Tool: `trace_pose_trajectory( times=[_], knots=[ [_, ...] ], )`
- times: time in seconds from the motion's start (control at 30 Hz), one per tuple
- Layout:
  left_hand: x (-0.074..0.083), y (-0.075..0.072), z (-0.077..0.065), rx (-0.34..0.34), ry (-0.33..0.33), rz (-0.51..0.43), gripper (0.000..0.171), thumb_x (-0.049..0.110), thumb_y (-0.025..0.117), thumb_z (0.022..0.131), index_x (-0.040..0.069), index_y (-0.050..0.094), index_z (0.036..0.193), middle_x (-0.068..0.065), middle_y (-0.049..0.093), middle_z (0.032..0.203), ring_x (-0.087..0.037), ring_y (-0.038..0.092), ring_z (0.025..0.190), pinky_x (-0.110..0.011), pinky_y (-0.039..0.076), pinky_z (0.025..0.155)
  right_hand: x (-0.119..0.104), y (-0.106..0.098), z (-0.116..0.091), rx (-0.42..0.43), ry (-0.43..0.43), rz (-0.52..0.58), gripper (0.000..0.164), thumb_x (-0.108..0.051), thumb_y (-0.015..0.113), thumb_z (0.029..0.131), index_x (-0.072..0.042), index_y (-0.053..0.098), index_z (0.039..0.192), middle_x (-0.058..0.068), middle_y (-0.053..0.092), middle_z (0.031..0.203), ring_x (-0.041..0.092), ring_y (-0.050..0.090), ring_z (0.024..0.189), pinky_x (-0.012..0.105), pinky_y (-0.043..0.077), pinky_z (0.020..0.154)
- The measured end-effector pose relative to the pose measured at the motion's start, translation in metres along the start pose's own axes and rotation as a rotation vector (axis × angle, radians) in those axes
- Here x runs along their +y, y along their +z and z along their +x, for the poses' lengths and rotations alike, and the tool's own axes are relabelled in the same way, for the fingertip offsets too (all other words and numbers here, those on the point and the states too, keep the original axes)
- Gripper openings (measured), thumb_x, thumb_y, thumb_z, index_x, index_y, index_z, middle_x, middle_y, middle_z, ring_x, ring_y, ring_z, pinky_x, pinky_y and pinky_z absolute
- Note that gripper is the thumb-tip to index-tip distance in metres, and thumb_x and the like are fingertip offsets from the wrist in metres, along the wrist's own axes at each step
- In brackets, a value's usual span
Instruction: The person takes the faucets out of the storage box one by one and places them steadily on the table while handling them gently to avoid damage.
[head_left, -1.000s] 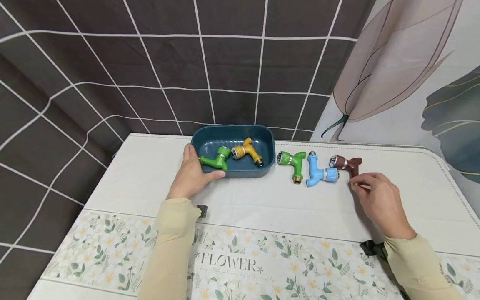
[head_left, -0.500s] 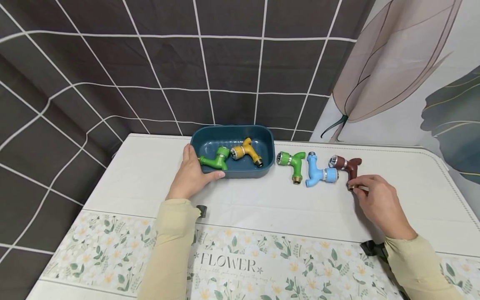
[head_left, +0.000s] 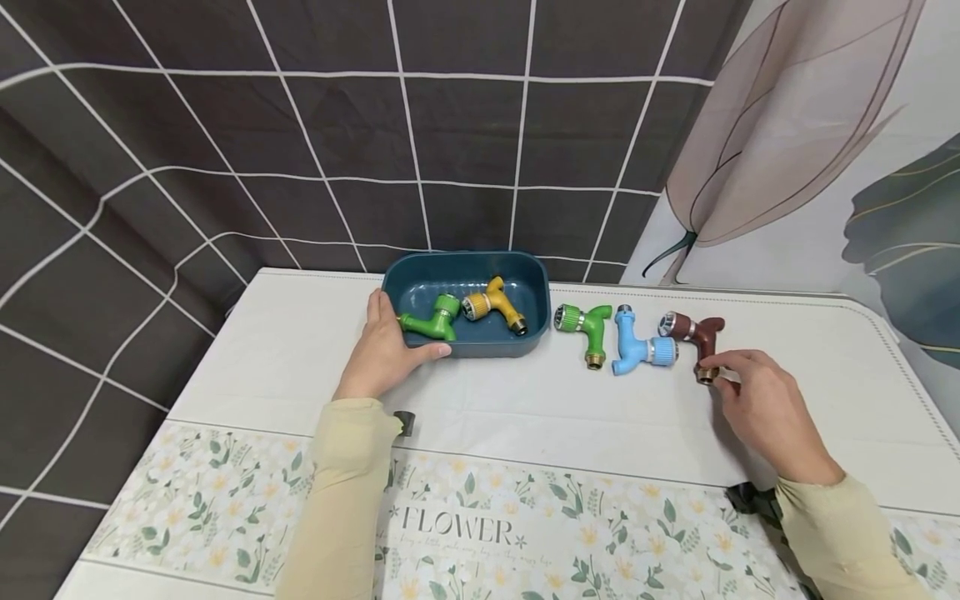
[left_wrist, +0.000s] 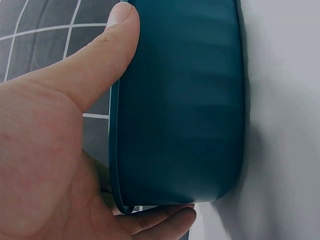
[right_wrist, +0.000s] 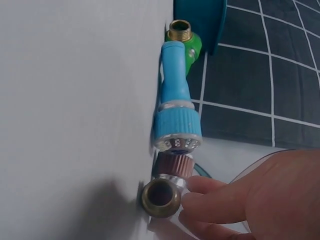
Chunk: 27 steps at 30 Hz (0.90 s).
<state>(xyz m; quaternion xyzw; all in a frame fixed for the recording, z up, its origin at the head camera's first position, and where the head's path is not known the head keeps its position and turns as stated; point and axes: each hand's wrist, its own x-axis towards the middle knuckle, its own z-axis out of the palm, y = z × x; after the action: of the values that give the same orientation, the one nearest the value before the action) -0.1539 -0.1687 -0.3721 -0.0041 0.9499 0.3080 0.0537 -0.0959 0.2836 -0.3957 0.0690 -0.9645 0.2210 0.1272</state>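
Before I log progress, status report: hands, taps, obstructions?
Left hand on tub; right hand at brown tap. Brown tap on table. Blue tap, green tap between it and tub.

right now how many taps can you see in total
5. A green tap and a yellow tap lie in the tub; a second green tap, a blue tap and a brown tap lie on the table.

The head view looks forward and down onto the surface (head_left: 487, 408). Both wrist views, close and turned sideways, share the teal basin (left_wrist: 180, 110).
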Motion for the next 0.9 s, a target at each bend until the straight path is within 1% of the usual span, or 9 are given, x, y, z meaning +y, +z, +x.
trace_pose_trajectory(
  times=[0.1, 0.2, 0.3, 0.43, 0.53, 0.67, 0.8, 0.9],
  knots=[
    [0.000, 0.000, 0.000, 0.000, -0.002, 0.001, 0.129, 0.052, 0.080, 0.083, -0.012, -0.006, 0.154, -0.022, -0.010, 0.165, -0.042, 0.018, 0.150, -0.050, 0.028, 0.117, -0.002, -0.001, 0.000, 0.019, -0.014, -0.002, 0.026, 0.013, 0.060, 0.085, 0.005, 0.070, 0.107, 0.033, 0.058, 0.113, 0.036, 0.057, 0.077, 0.040, 0.043, 0.058],
    [0.000, 0.000, 0.000, -0.001, -0.002, 0.000, 0.129, 0.052, 0.079, 0.083, -0.012, -0.006, 0.154, -0.022, -0.010, 0.165, -0.042, 0.019, 0.149, -0.050, 0.029, 0.117, -0.005, -0.002, 0.001, 0.032, -0.028, -0.008, 0.028, 0.014, 0.060, 0.084, 0.005, 0.069, 0.108, 0.034, 0.057, 0.113, 0.034, 0.056, 0.073, 0.037, 0.041, 0.055],
    [0.000, 0.000, 0.000, -0.001, -0.001, 0.000, 0.129, 0.052, 0.079, 0.083, -0.012, -0.007, 0.154, -0.022, -0.010, 0.165, -0.042, 0.019, 0.149, -0.050, 0.029, 0.117, -0.009, -0.003, 0.002, 0.042, -0.042, -0.013, 0.030, 0.014, 0.060, 0.083, 0.005, 0.068, 0.110, 0.035, 0.057, 0.113, 0.034, 0.054, 0.070, 0.039, 0.040, 0.054],
    [0.000, 0.000, 0.000, -0.001, 0.000, -0.001, 0.128, 0.051, 0.080, 0.083, -0.012, -0.007, 0.154, -0.023, -0.010, 0.165, -0.042, 0.019, 0.149, -0.050, 0.028, 0.117, -0.016, -0.005, 0.002, 0.073, -0.060, -0.006, 0.033, 0.015, 0.060, 0.083, 0.004, 0.067, 0.113, 0.034, 0.057, 0.115, 0.040, 0.056, 0.079, 0.049, 0.043, 0.060],
    [0.000, 0.000, 0.000, 0.000, -0.004, 0.000, 0.128, 0.051, 0.080, 0.083, -0.011, -0.006, 0.155, -0.023, -0.010, 0.165, -0.042, 0.019, 0.149, -0.050, 0.028, 0.117, -0.024, -0.005, 0.003, 0.121, -0.092, 0.008, 0.033, 0.015, 0.061, 0.083, 0.004, 0.067, 0.115, 0.032, 0.058, 0.115, 0.042, 0.058, 0.084, 0.055, 0.045, 0.066],
    [0.001, 0.000, 0.000, -0.001, -0.012, 0.001, 0.128, 0.052, 0.080, 0.083, -0.011, -0.006, 0.155, -0.022, -0.010, 0.166, -0.042, 0.019, 0.149, -0.050, 0.028, 0.117, -0.036, -0.004, 0.006, 0.165, -0.139, 0.034, 0.034, 0.014, 0.064, 0.083, 0.004, 0.067, 0.115, 0.029, 0.059, 0.113, 0.040, 0.058, 0.089, 0.055, 0.046, 0.071],
    [0.001, 0.000, 0.000, -0.001, -0.017, 0.001, 0.128, 0.052, 0.080, 0.083, -0.011, -0.006, 0.155, -0.022, -0.010, 0.166, -0.042, 0.018, 0.150, -0.050, 0.028, 0.117, -0.045, -0.003, 0.008, 0.168, -0.168, 0.046, 0.035, 0.014, 0.065, 0.083, 0.003, 0.067, 0.116, 0.026, 0.060, 0.113, 0.039, 0.055, 0.096, 0.055, 0.045, 0.077],
    [0.001, 0.000, 0.000, -0.001, -0.016, 0.001, 0.128, 0.051, 0.080, 0.083, -0.011, -0.006, 0.155, -0.022, -0.010, 0.166, -0.042, 0.018, 0.150, -0.050, 0.028, 0.117, -0.051, -0.002, 0.009, 0.168, -0.175, 0.051, 0.034, 0.013, 0.066, 0.083, 0.003, 0.068, 0.116, 0.025, 0.060, 0.114, 0.036, 0.054, 0.093, 0.054, 0.045, 0.076]
  ],
)
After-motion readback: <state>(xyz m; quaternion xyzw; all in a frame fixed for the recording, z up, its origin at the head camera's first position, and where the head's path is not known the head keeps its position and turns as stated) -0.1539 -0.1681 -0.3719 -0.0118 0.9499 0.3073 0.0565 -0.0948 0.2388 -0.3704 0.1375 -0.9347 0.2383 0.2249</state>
